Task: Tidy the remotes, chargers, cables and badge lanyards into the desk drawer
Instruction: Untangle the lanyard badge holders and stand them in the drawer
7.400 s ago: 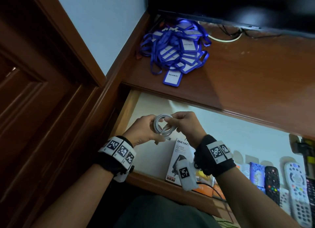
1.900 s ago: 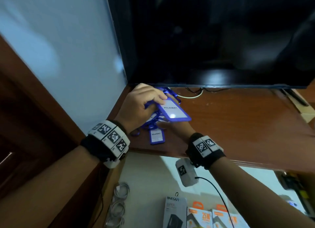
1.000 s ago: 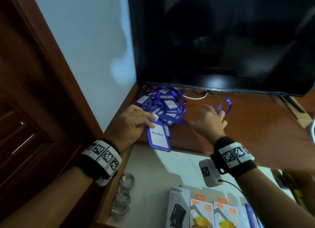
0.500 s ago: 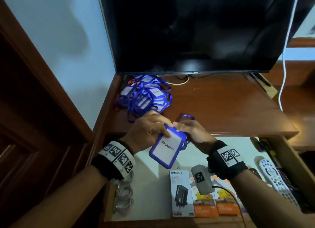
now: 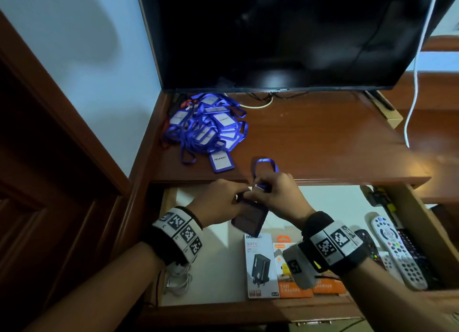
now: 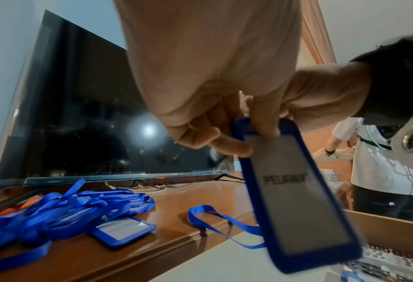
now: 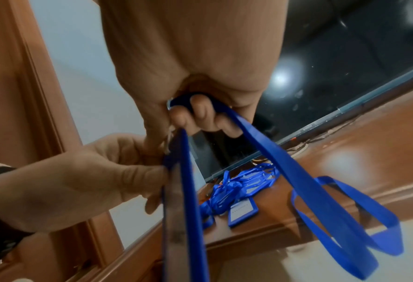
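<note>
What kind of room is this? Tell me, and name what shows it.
Probably a home or office TV corner: a flat-screen television on a wooden desk, its open drawer holding remotes, plus a pile of visitor-style badge lanyards.

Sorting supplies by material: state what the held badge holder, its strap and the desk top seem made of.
Badge holder: likely rigid blue plastic frame, clear window over a white card reading PELAWAT.
Strap: flat blue ribbon, probably woven fabric; it loops limply.
Desk top: reddish-brown wood or veneer, glossy; it shows grain and reflections.
</note>
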{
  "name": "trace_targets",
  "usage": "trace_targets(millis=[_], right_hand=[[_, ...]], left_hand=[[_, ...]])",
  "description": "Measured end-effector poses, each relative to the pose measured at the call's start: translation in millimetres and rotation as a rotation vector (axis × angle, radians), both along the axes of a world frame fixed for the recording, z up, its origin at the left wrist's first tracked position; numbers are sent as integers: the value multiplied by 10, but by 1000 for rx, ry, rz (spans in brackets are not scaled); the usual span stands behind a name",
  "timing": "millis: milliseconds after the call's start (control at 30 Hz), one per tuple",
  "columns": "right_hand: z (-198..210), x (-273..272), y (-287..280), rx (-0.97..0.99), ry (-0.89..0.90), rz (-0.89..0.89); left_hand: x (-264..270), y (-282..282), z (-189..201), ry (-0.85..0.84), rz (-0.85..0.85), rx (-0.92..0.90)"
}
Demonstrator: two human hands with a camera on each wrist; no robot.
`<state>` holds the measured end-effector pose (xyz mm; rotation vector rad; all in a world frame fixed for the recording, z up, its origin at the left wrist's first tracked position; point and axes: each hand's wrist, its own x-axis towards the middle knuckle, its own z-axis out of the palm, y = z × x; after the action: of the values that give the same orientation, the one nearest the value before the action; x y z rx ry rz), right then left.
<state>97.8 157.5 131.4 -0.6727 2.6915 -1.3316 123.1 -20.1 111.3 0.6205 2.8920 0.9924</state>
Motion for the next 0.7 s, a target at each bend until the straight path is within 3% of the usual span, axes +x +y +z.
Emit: trace_targets(millis=[167,300,500,700], right_hand=[[-134,20,27,-321,-179,-13],[-235,64,35,-490,-274,-2],[-359,64,21,-531,-359,30],[-420,41,-22,-499,-516,19]], left_hand=[[-22,10,27,-39,112,-44],[-45,-1,101,-5,194,90],[-131,-56,69,-56,336,343],[-113,-49,121,-164,310,341]])
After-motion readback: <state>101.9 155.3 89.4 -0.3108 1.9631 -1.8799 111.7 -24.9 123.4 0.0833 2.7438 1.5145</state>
